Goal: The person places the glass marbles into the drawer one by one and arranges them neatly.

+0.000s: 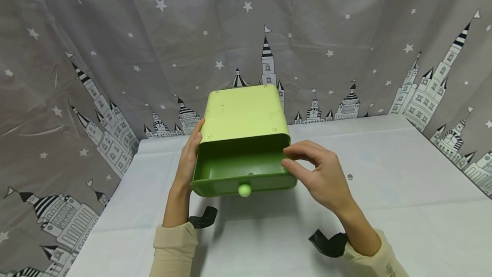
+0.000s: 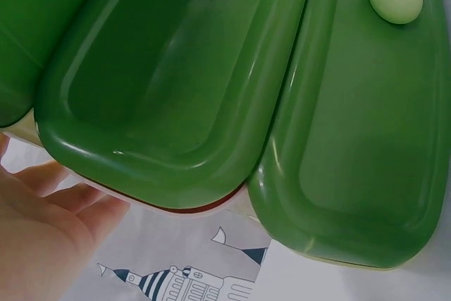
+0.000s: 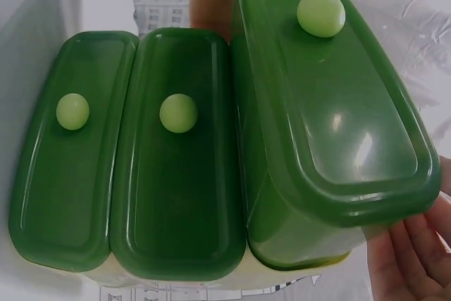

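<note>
In the head view a small yellow-green chest of drawers (image 1: pixel 244 112) stands with its pulled-out green top drawer (image 1: pixel 226 186) facing me. That drawer bears a pale green round knob (image 1: pixel 244 190). My left hand (image 1: pixel 188 161) rests along the chest's left side, fingers fairly straight. Over the drawer's right end is my right hand (image 1: pixel 320 172), its fingers loosely bent, thumb and index tips apart. No object shows between them. Below, the middle drawer (image 3: pixel 180 181) and the bottom drawer (image 3: pixel 63 181) are closed in the right wrist view.
A small round silvery thing (image 1: pixel 349 177) lies on the white-covered table (image 1: pixel 384 225), right of my right hand. Behind hangs a grey curtain (image 1: pixel 215 12) printed with castles and stars. Black straps (image 1: pixel 329 243) stick out at both wrists.
</note>
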A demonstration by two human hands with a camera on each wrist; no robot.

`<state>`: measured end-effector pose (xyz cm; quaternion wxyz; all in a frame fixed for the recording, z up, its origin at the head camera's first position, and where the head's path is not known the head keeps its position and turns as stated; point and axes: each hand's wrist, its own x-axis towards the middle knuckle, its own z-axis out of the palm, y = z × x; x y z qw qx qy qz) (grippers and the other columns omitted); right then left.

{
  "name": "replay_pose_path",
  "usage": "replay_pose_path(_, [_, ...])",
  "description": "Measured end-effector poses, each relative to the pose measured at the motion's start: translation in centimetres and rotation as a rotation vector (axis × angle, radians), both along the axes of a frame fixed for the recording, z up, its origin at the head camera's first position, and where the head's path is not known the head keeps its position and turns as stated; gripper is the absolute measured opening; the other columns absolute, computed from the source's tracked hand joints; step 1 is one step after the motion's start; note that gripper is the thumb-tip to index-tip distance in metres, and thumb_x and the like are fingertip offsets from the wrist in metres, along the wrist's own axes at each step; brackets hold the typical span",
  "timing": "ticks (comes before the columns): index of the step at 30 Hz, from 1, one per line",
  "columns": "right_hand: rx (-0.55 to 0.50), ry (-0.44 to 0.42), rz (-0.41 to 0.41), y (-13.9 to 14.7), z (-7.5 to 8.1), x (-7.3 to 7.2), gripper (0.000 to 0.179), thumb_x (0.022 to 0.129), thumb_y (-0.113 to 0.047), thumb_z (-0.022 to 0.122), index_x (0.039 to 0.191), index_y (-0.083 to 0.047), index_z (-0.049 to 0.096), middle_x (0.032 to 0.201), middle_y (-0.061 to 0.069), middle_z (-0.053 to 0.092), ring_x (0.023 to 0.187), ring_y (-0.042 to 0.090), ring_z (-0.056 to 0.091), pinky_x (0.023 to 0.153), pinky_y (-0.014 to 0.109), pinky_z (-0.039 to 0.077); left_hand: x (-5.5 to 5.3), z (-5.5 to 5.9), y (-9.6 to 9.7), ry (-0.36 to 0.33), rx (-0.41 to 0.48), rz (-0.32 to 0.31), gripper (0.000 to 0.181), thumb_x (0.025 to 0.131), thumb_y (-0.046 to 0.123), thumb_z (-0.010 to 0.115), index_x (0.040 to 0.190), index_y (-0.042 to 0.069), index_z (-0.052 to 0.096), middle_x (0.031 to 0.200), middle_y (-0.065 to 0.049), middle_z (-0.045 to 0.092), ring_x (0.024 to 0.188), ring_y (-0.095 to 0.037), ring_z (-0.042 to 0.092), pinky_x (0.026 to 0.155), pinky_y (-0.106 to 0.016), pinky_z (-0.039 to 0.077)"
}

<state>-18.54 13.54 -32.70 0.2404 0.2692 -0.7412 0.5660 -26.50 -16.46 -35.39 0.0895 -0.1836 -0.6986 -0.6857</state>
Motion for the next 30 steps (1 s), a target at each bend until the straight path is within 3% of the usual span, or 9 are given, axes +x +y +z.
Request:
replay_pose_path(4, [-0.005, -0.004, -0.016, 0.3, 0.1, -0.3, 0.016, 0.083, 0.008, 0.073, 0.098, 0.003, 0.073, 0.094, 0.008, 0.070, 0.088, 0.015, 0.065, 0.085, 0.025, 0.051, 0.1, 0.0, -0.1, -0.002, 0.004, -0.001, 0.055, 0.108, 0.033, 0.029, 0.159, 0.012, 0.021, 0.162, 0.001, 0.017, 0.146, -0.011, 0.013, 0.117, -0.040, 0.011])
replay_pose_path(12, [0.083, 0.002, -0.163, 2.4, -0.3, -1.5, 0.016, 0.085, 0.002, 0.075, 0.100, -0.002, 0.075, 0.097, 0.003, 0.071, 0.090, 0.015, 0.064, 0.084, 0.021, 0.049, -0.1, 0.0, -0.2, -0.003, 0.003, 0.003, 0.054, 0.108, 0.034, 0.030, 0.158, 0.014, 0.023, 0.162, 0.003, 0.018, 0.146, -0.010, 0.013, 0.117, -0.041, 0.011])
replay_pose_path(17, [0.152, -0.004, -0.242, 4.3, -1.6, -3.3, 0.016, 0.086, -0.001, 0.074, 0.102, 0.000, 0.074, 0.100, 0.008, 0.071, 0.092, 0.021, 0.064, 0.082, 0.017, 0.046, -0.1, 0.0, -0.1, -0.002, -0.002, 0.004, 0.054, 0.108, 0.034, 0.030, 0.158, 0.014, 0.024, 0.163, 0.002, 0.016, 0.147, -0.010, 0.012, 0.117, -0.040, 0.010])
replay_pose_path(22, [0.209, -0.104, -0.287, 6.4, -3.1, -4.8, 0.021, 0.090, -0.008, 0.072, 0.108, 0.002, 0.072, 0.107, 0.013, 0.070, 0.097, 0.027, 0.064, 0.085, 0.022, 0.048, -0.1, -0.1, -0.1, -0.007, -0.003, 0.006, 0.054, 0.108, 0.034, 0.030, 0.158, 0.014, 0.023, 0.162, 0.003, 0.017, 0.146, -0.010, 0.012, 0.117, -0.039, 0.010])
replay_pose_path(26, [0.205, -0.156, -0.311, 7.6, -4.0, -5.6, 0.026, 0.090, -0.012, 0.072, 0.112, 0.004, 0.070, 0.112, 0.016, 0.068, 0.102, 0.030, 0.063, 0.088, 0.025, 0.047, -0.1, -0.1, -0.1, -0.002, 0.001, 0.001, 0.054, 0.108, 0.033, 0.030, 0.158, 0.013, 0.023, 0.163, 0.001, 0.017, 0.146, -0.010, 0.012, 0.117, -0.040, 0.010])
replay_pose_path(30, [0.173, -0.166, -0.343, 8.8, -5.0, -6.1, 0.029, 0.091, -0.011, 0.072, 0.113, 0.006, 0.069, 0.113, 0.018, 0.067, 0.102, 0.025, 0.060, 0.088, 0.018, 0.044, -0.1, 0.0, -0.1, -0.003, 0.000, 0.002, 0.054, 0.108, 0.033, 0.030, 0.158, 0.013, 0.023, 0.163, 0.000, 0.016, 0.146, -0.010, 0.013, 0.117, -0.040, 0.010])
